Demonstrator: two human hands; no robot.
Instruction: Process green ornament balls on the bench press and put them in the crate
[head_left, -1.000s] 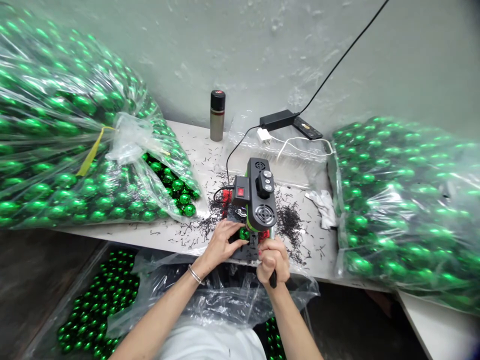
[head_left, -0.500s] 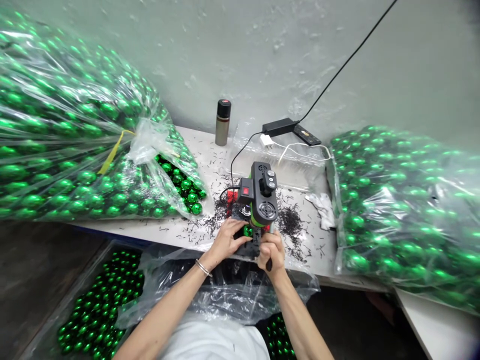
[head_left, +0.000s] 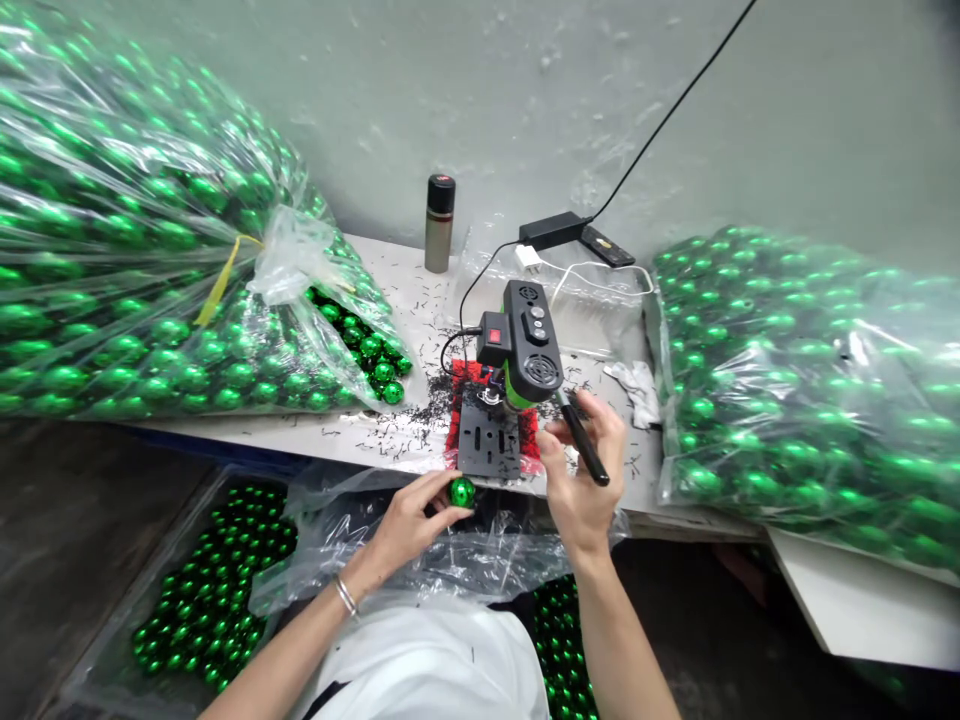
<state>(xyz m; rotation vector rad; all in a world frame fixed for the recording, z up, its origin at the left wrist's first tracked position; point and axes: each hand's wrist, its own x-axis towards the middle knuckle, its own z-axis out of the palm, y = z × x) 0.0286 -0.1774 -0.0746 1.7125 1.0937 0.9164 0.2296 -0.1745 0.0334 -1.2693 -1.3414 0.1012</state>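
A shiny green ball [head_left: 463,492] is pinched between the thumb and fingers of my left hand [head_left: 414,517], just in front of the table edge. Above the table stands a small black and green drill press [head_left: 534,350] with a red switch. Its black perforated base plate [head_left: 489,440] lies bare under the head. My right hand [head_left: 585,490] is by the press's black lever handle [head_left: 585,440], fingers and thumb apart around it rather than wrapped on it. Whether the palm touches the handle I cannot tell. Red material [head_left: 529,428] shows around the plate.
Large clear bags of green balls stand left [head_left: 150,300] and right [head_left: 787,380]. Below the edge are a bin of balls [head_left: 217,580] and plastic sheeting [head_left: 352,560]. Black shavings, a bottle [head_left: 439,225], a power adapter [head_left: 553,230] and a crumpled white cloth [head_left: 636,390] lie about.
My left hand has drawn the green ball off the base plate toward me. The lever has swung up, and my right hand has loosened from its closed grip on the handle.
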